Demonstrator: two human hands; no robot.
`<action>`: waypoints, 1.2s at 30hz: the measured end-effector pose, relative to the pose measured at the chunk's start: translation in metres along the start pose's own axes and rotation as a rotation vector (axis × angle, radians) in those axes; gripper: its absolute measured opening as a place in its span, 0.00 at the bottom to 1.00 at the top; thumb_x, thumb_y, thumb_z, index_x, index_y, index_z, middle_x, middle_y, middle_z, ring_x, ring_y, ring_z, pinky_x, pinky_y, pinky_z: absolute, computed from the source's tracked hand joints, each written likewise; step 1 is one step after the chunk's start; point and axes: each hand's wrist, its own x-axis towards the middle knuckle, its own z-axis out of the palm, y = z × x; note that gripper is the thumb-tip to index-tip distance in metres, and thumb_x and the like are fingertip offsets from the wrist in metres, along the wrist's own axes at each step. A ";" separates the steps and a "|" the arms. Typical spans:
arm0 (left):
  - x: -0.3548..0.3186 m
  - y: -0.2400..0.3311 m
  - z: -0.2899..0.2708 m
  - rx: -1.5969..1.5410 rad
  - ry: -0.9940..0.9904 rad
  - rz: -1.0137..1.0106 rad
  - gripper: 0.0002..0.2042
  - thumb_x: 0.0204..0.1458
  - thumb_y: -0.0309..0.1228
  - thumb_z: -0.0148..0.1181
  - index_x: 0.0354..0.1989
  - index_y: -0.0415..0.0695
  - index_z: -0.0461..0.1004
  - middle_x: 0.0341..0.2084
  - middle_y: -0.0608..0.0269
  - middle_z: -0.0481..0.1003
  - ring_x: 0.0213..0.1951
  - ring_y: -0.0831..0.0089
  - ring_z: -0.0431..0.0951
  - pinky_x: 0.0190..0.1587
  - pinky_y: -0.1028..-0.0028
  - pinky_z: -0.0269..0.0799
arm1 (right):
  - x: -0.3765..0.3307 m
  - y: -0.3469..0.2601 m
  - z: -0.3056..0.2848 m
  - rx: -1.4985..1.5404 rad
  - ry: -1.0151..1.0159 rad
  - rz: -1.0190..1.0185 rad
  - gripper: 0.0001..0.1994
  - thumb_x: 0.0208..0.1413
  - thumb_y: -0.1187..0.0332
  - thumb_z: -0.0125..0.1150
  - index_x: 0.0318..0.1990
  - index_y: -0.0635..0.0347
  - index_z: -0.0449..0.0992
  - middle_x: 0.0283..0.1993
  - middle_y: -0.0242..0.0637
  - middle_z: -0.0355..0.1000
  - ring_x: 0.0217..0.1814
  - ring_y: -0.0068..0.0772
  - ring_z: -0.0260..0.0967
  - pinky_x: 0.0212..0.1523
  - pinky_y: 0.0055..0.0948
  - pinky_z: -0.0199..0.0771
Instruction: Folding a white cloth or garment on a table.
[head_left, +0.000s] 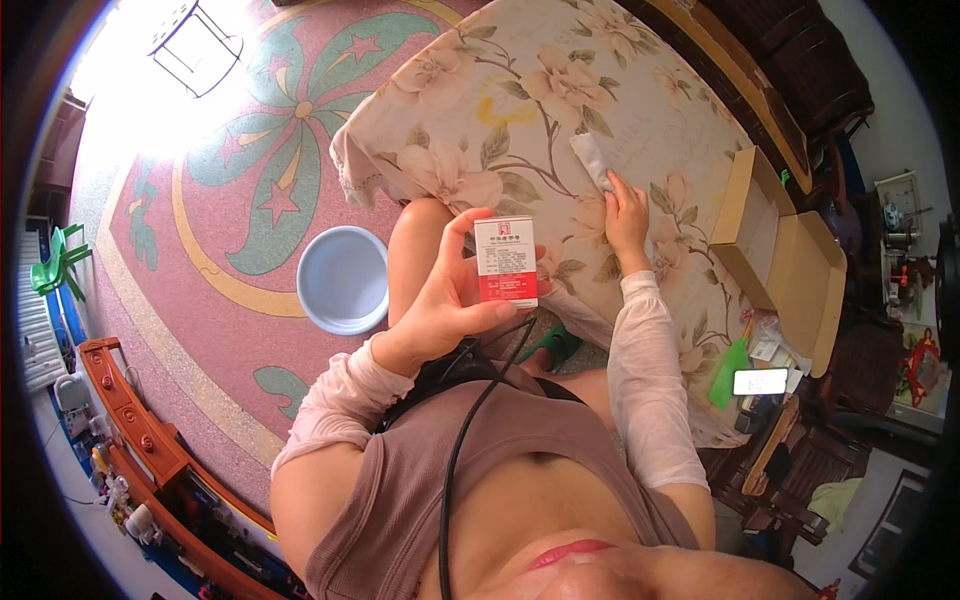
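A small white and red carton (pixel 506 255) is gripped between the thumb and fingers of my left hand (pixel 445 300). Its printed face is turned up toward me, in front of my body. Over the flower-patterned tablecloth (pixel 430 130), my right hand (pixel 627 222) is closed on the near end of a folded white cloth (pixel 590 158). That cloth points away from me and to the left; whether it is fabric or tissue I cannot make out.
An open cardboard box (pixel 745 215) stands at the table's right side. Near it are a lit phone (pixel 760 382) and a green plastic piece (pixel 730 372). On the patterned floor to my left sits a light blue basin (pixel 343 280). A black cable (pixel 468 420) runs down my front.
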 end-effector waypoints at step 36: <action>0.000 -0.001 0.001 -0.031 0.021 -0.003 0.43 0.51 0.19 0.64 0.68 0.52 0.39 0.61 0.45 0.63 0.59 0.51 0.72 0.55 0.61 0.74 | 0.000 -0.003 0.001 -0.004 -0.001 0.001 0.19 0.57 0.70 0.57 0.57 0.52 0.74 0.55 0.34 0.75 0.51 0.42 0.67 0.56 0.35 0.67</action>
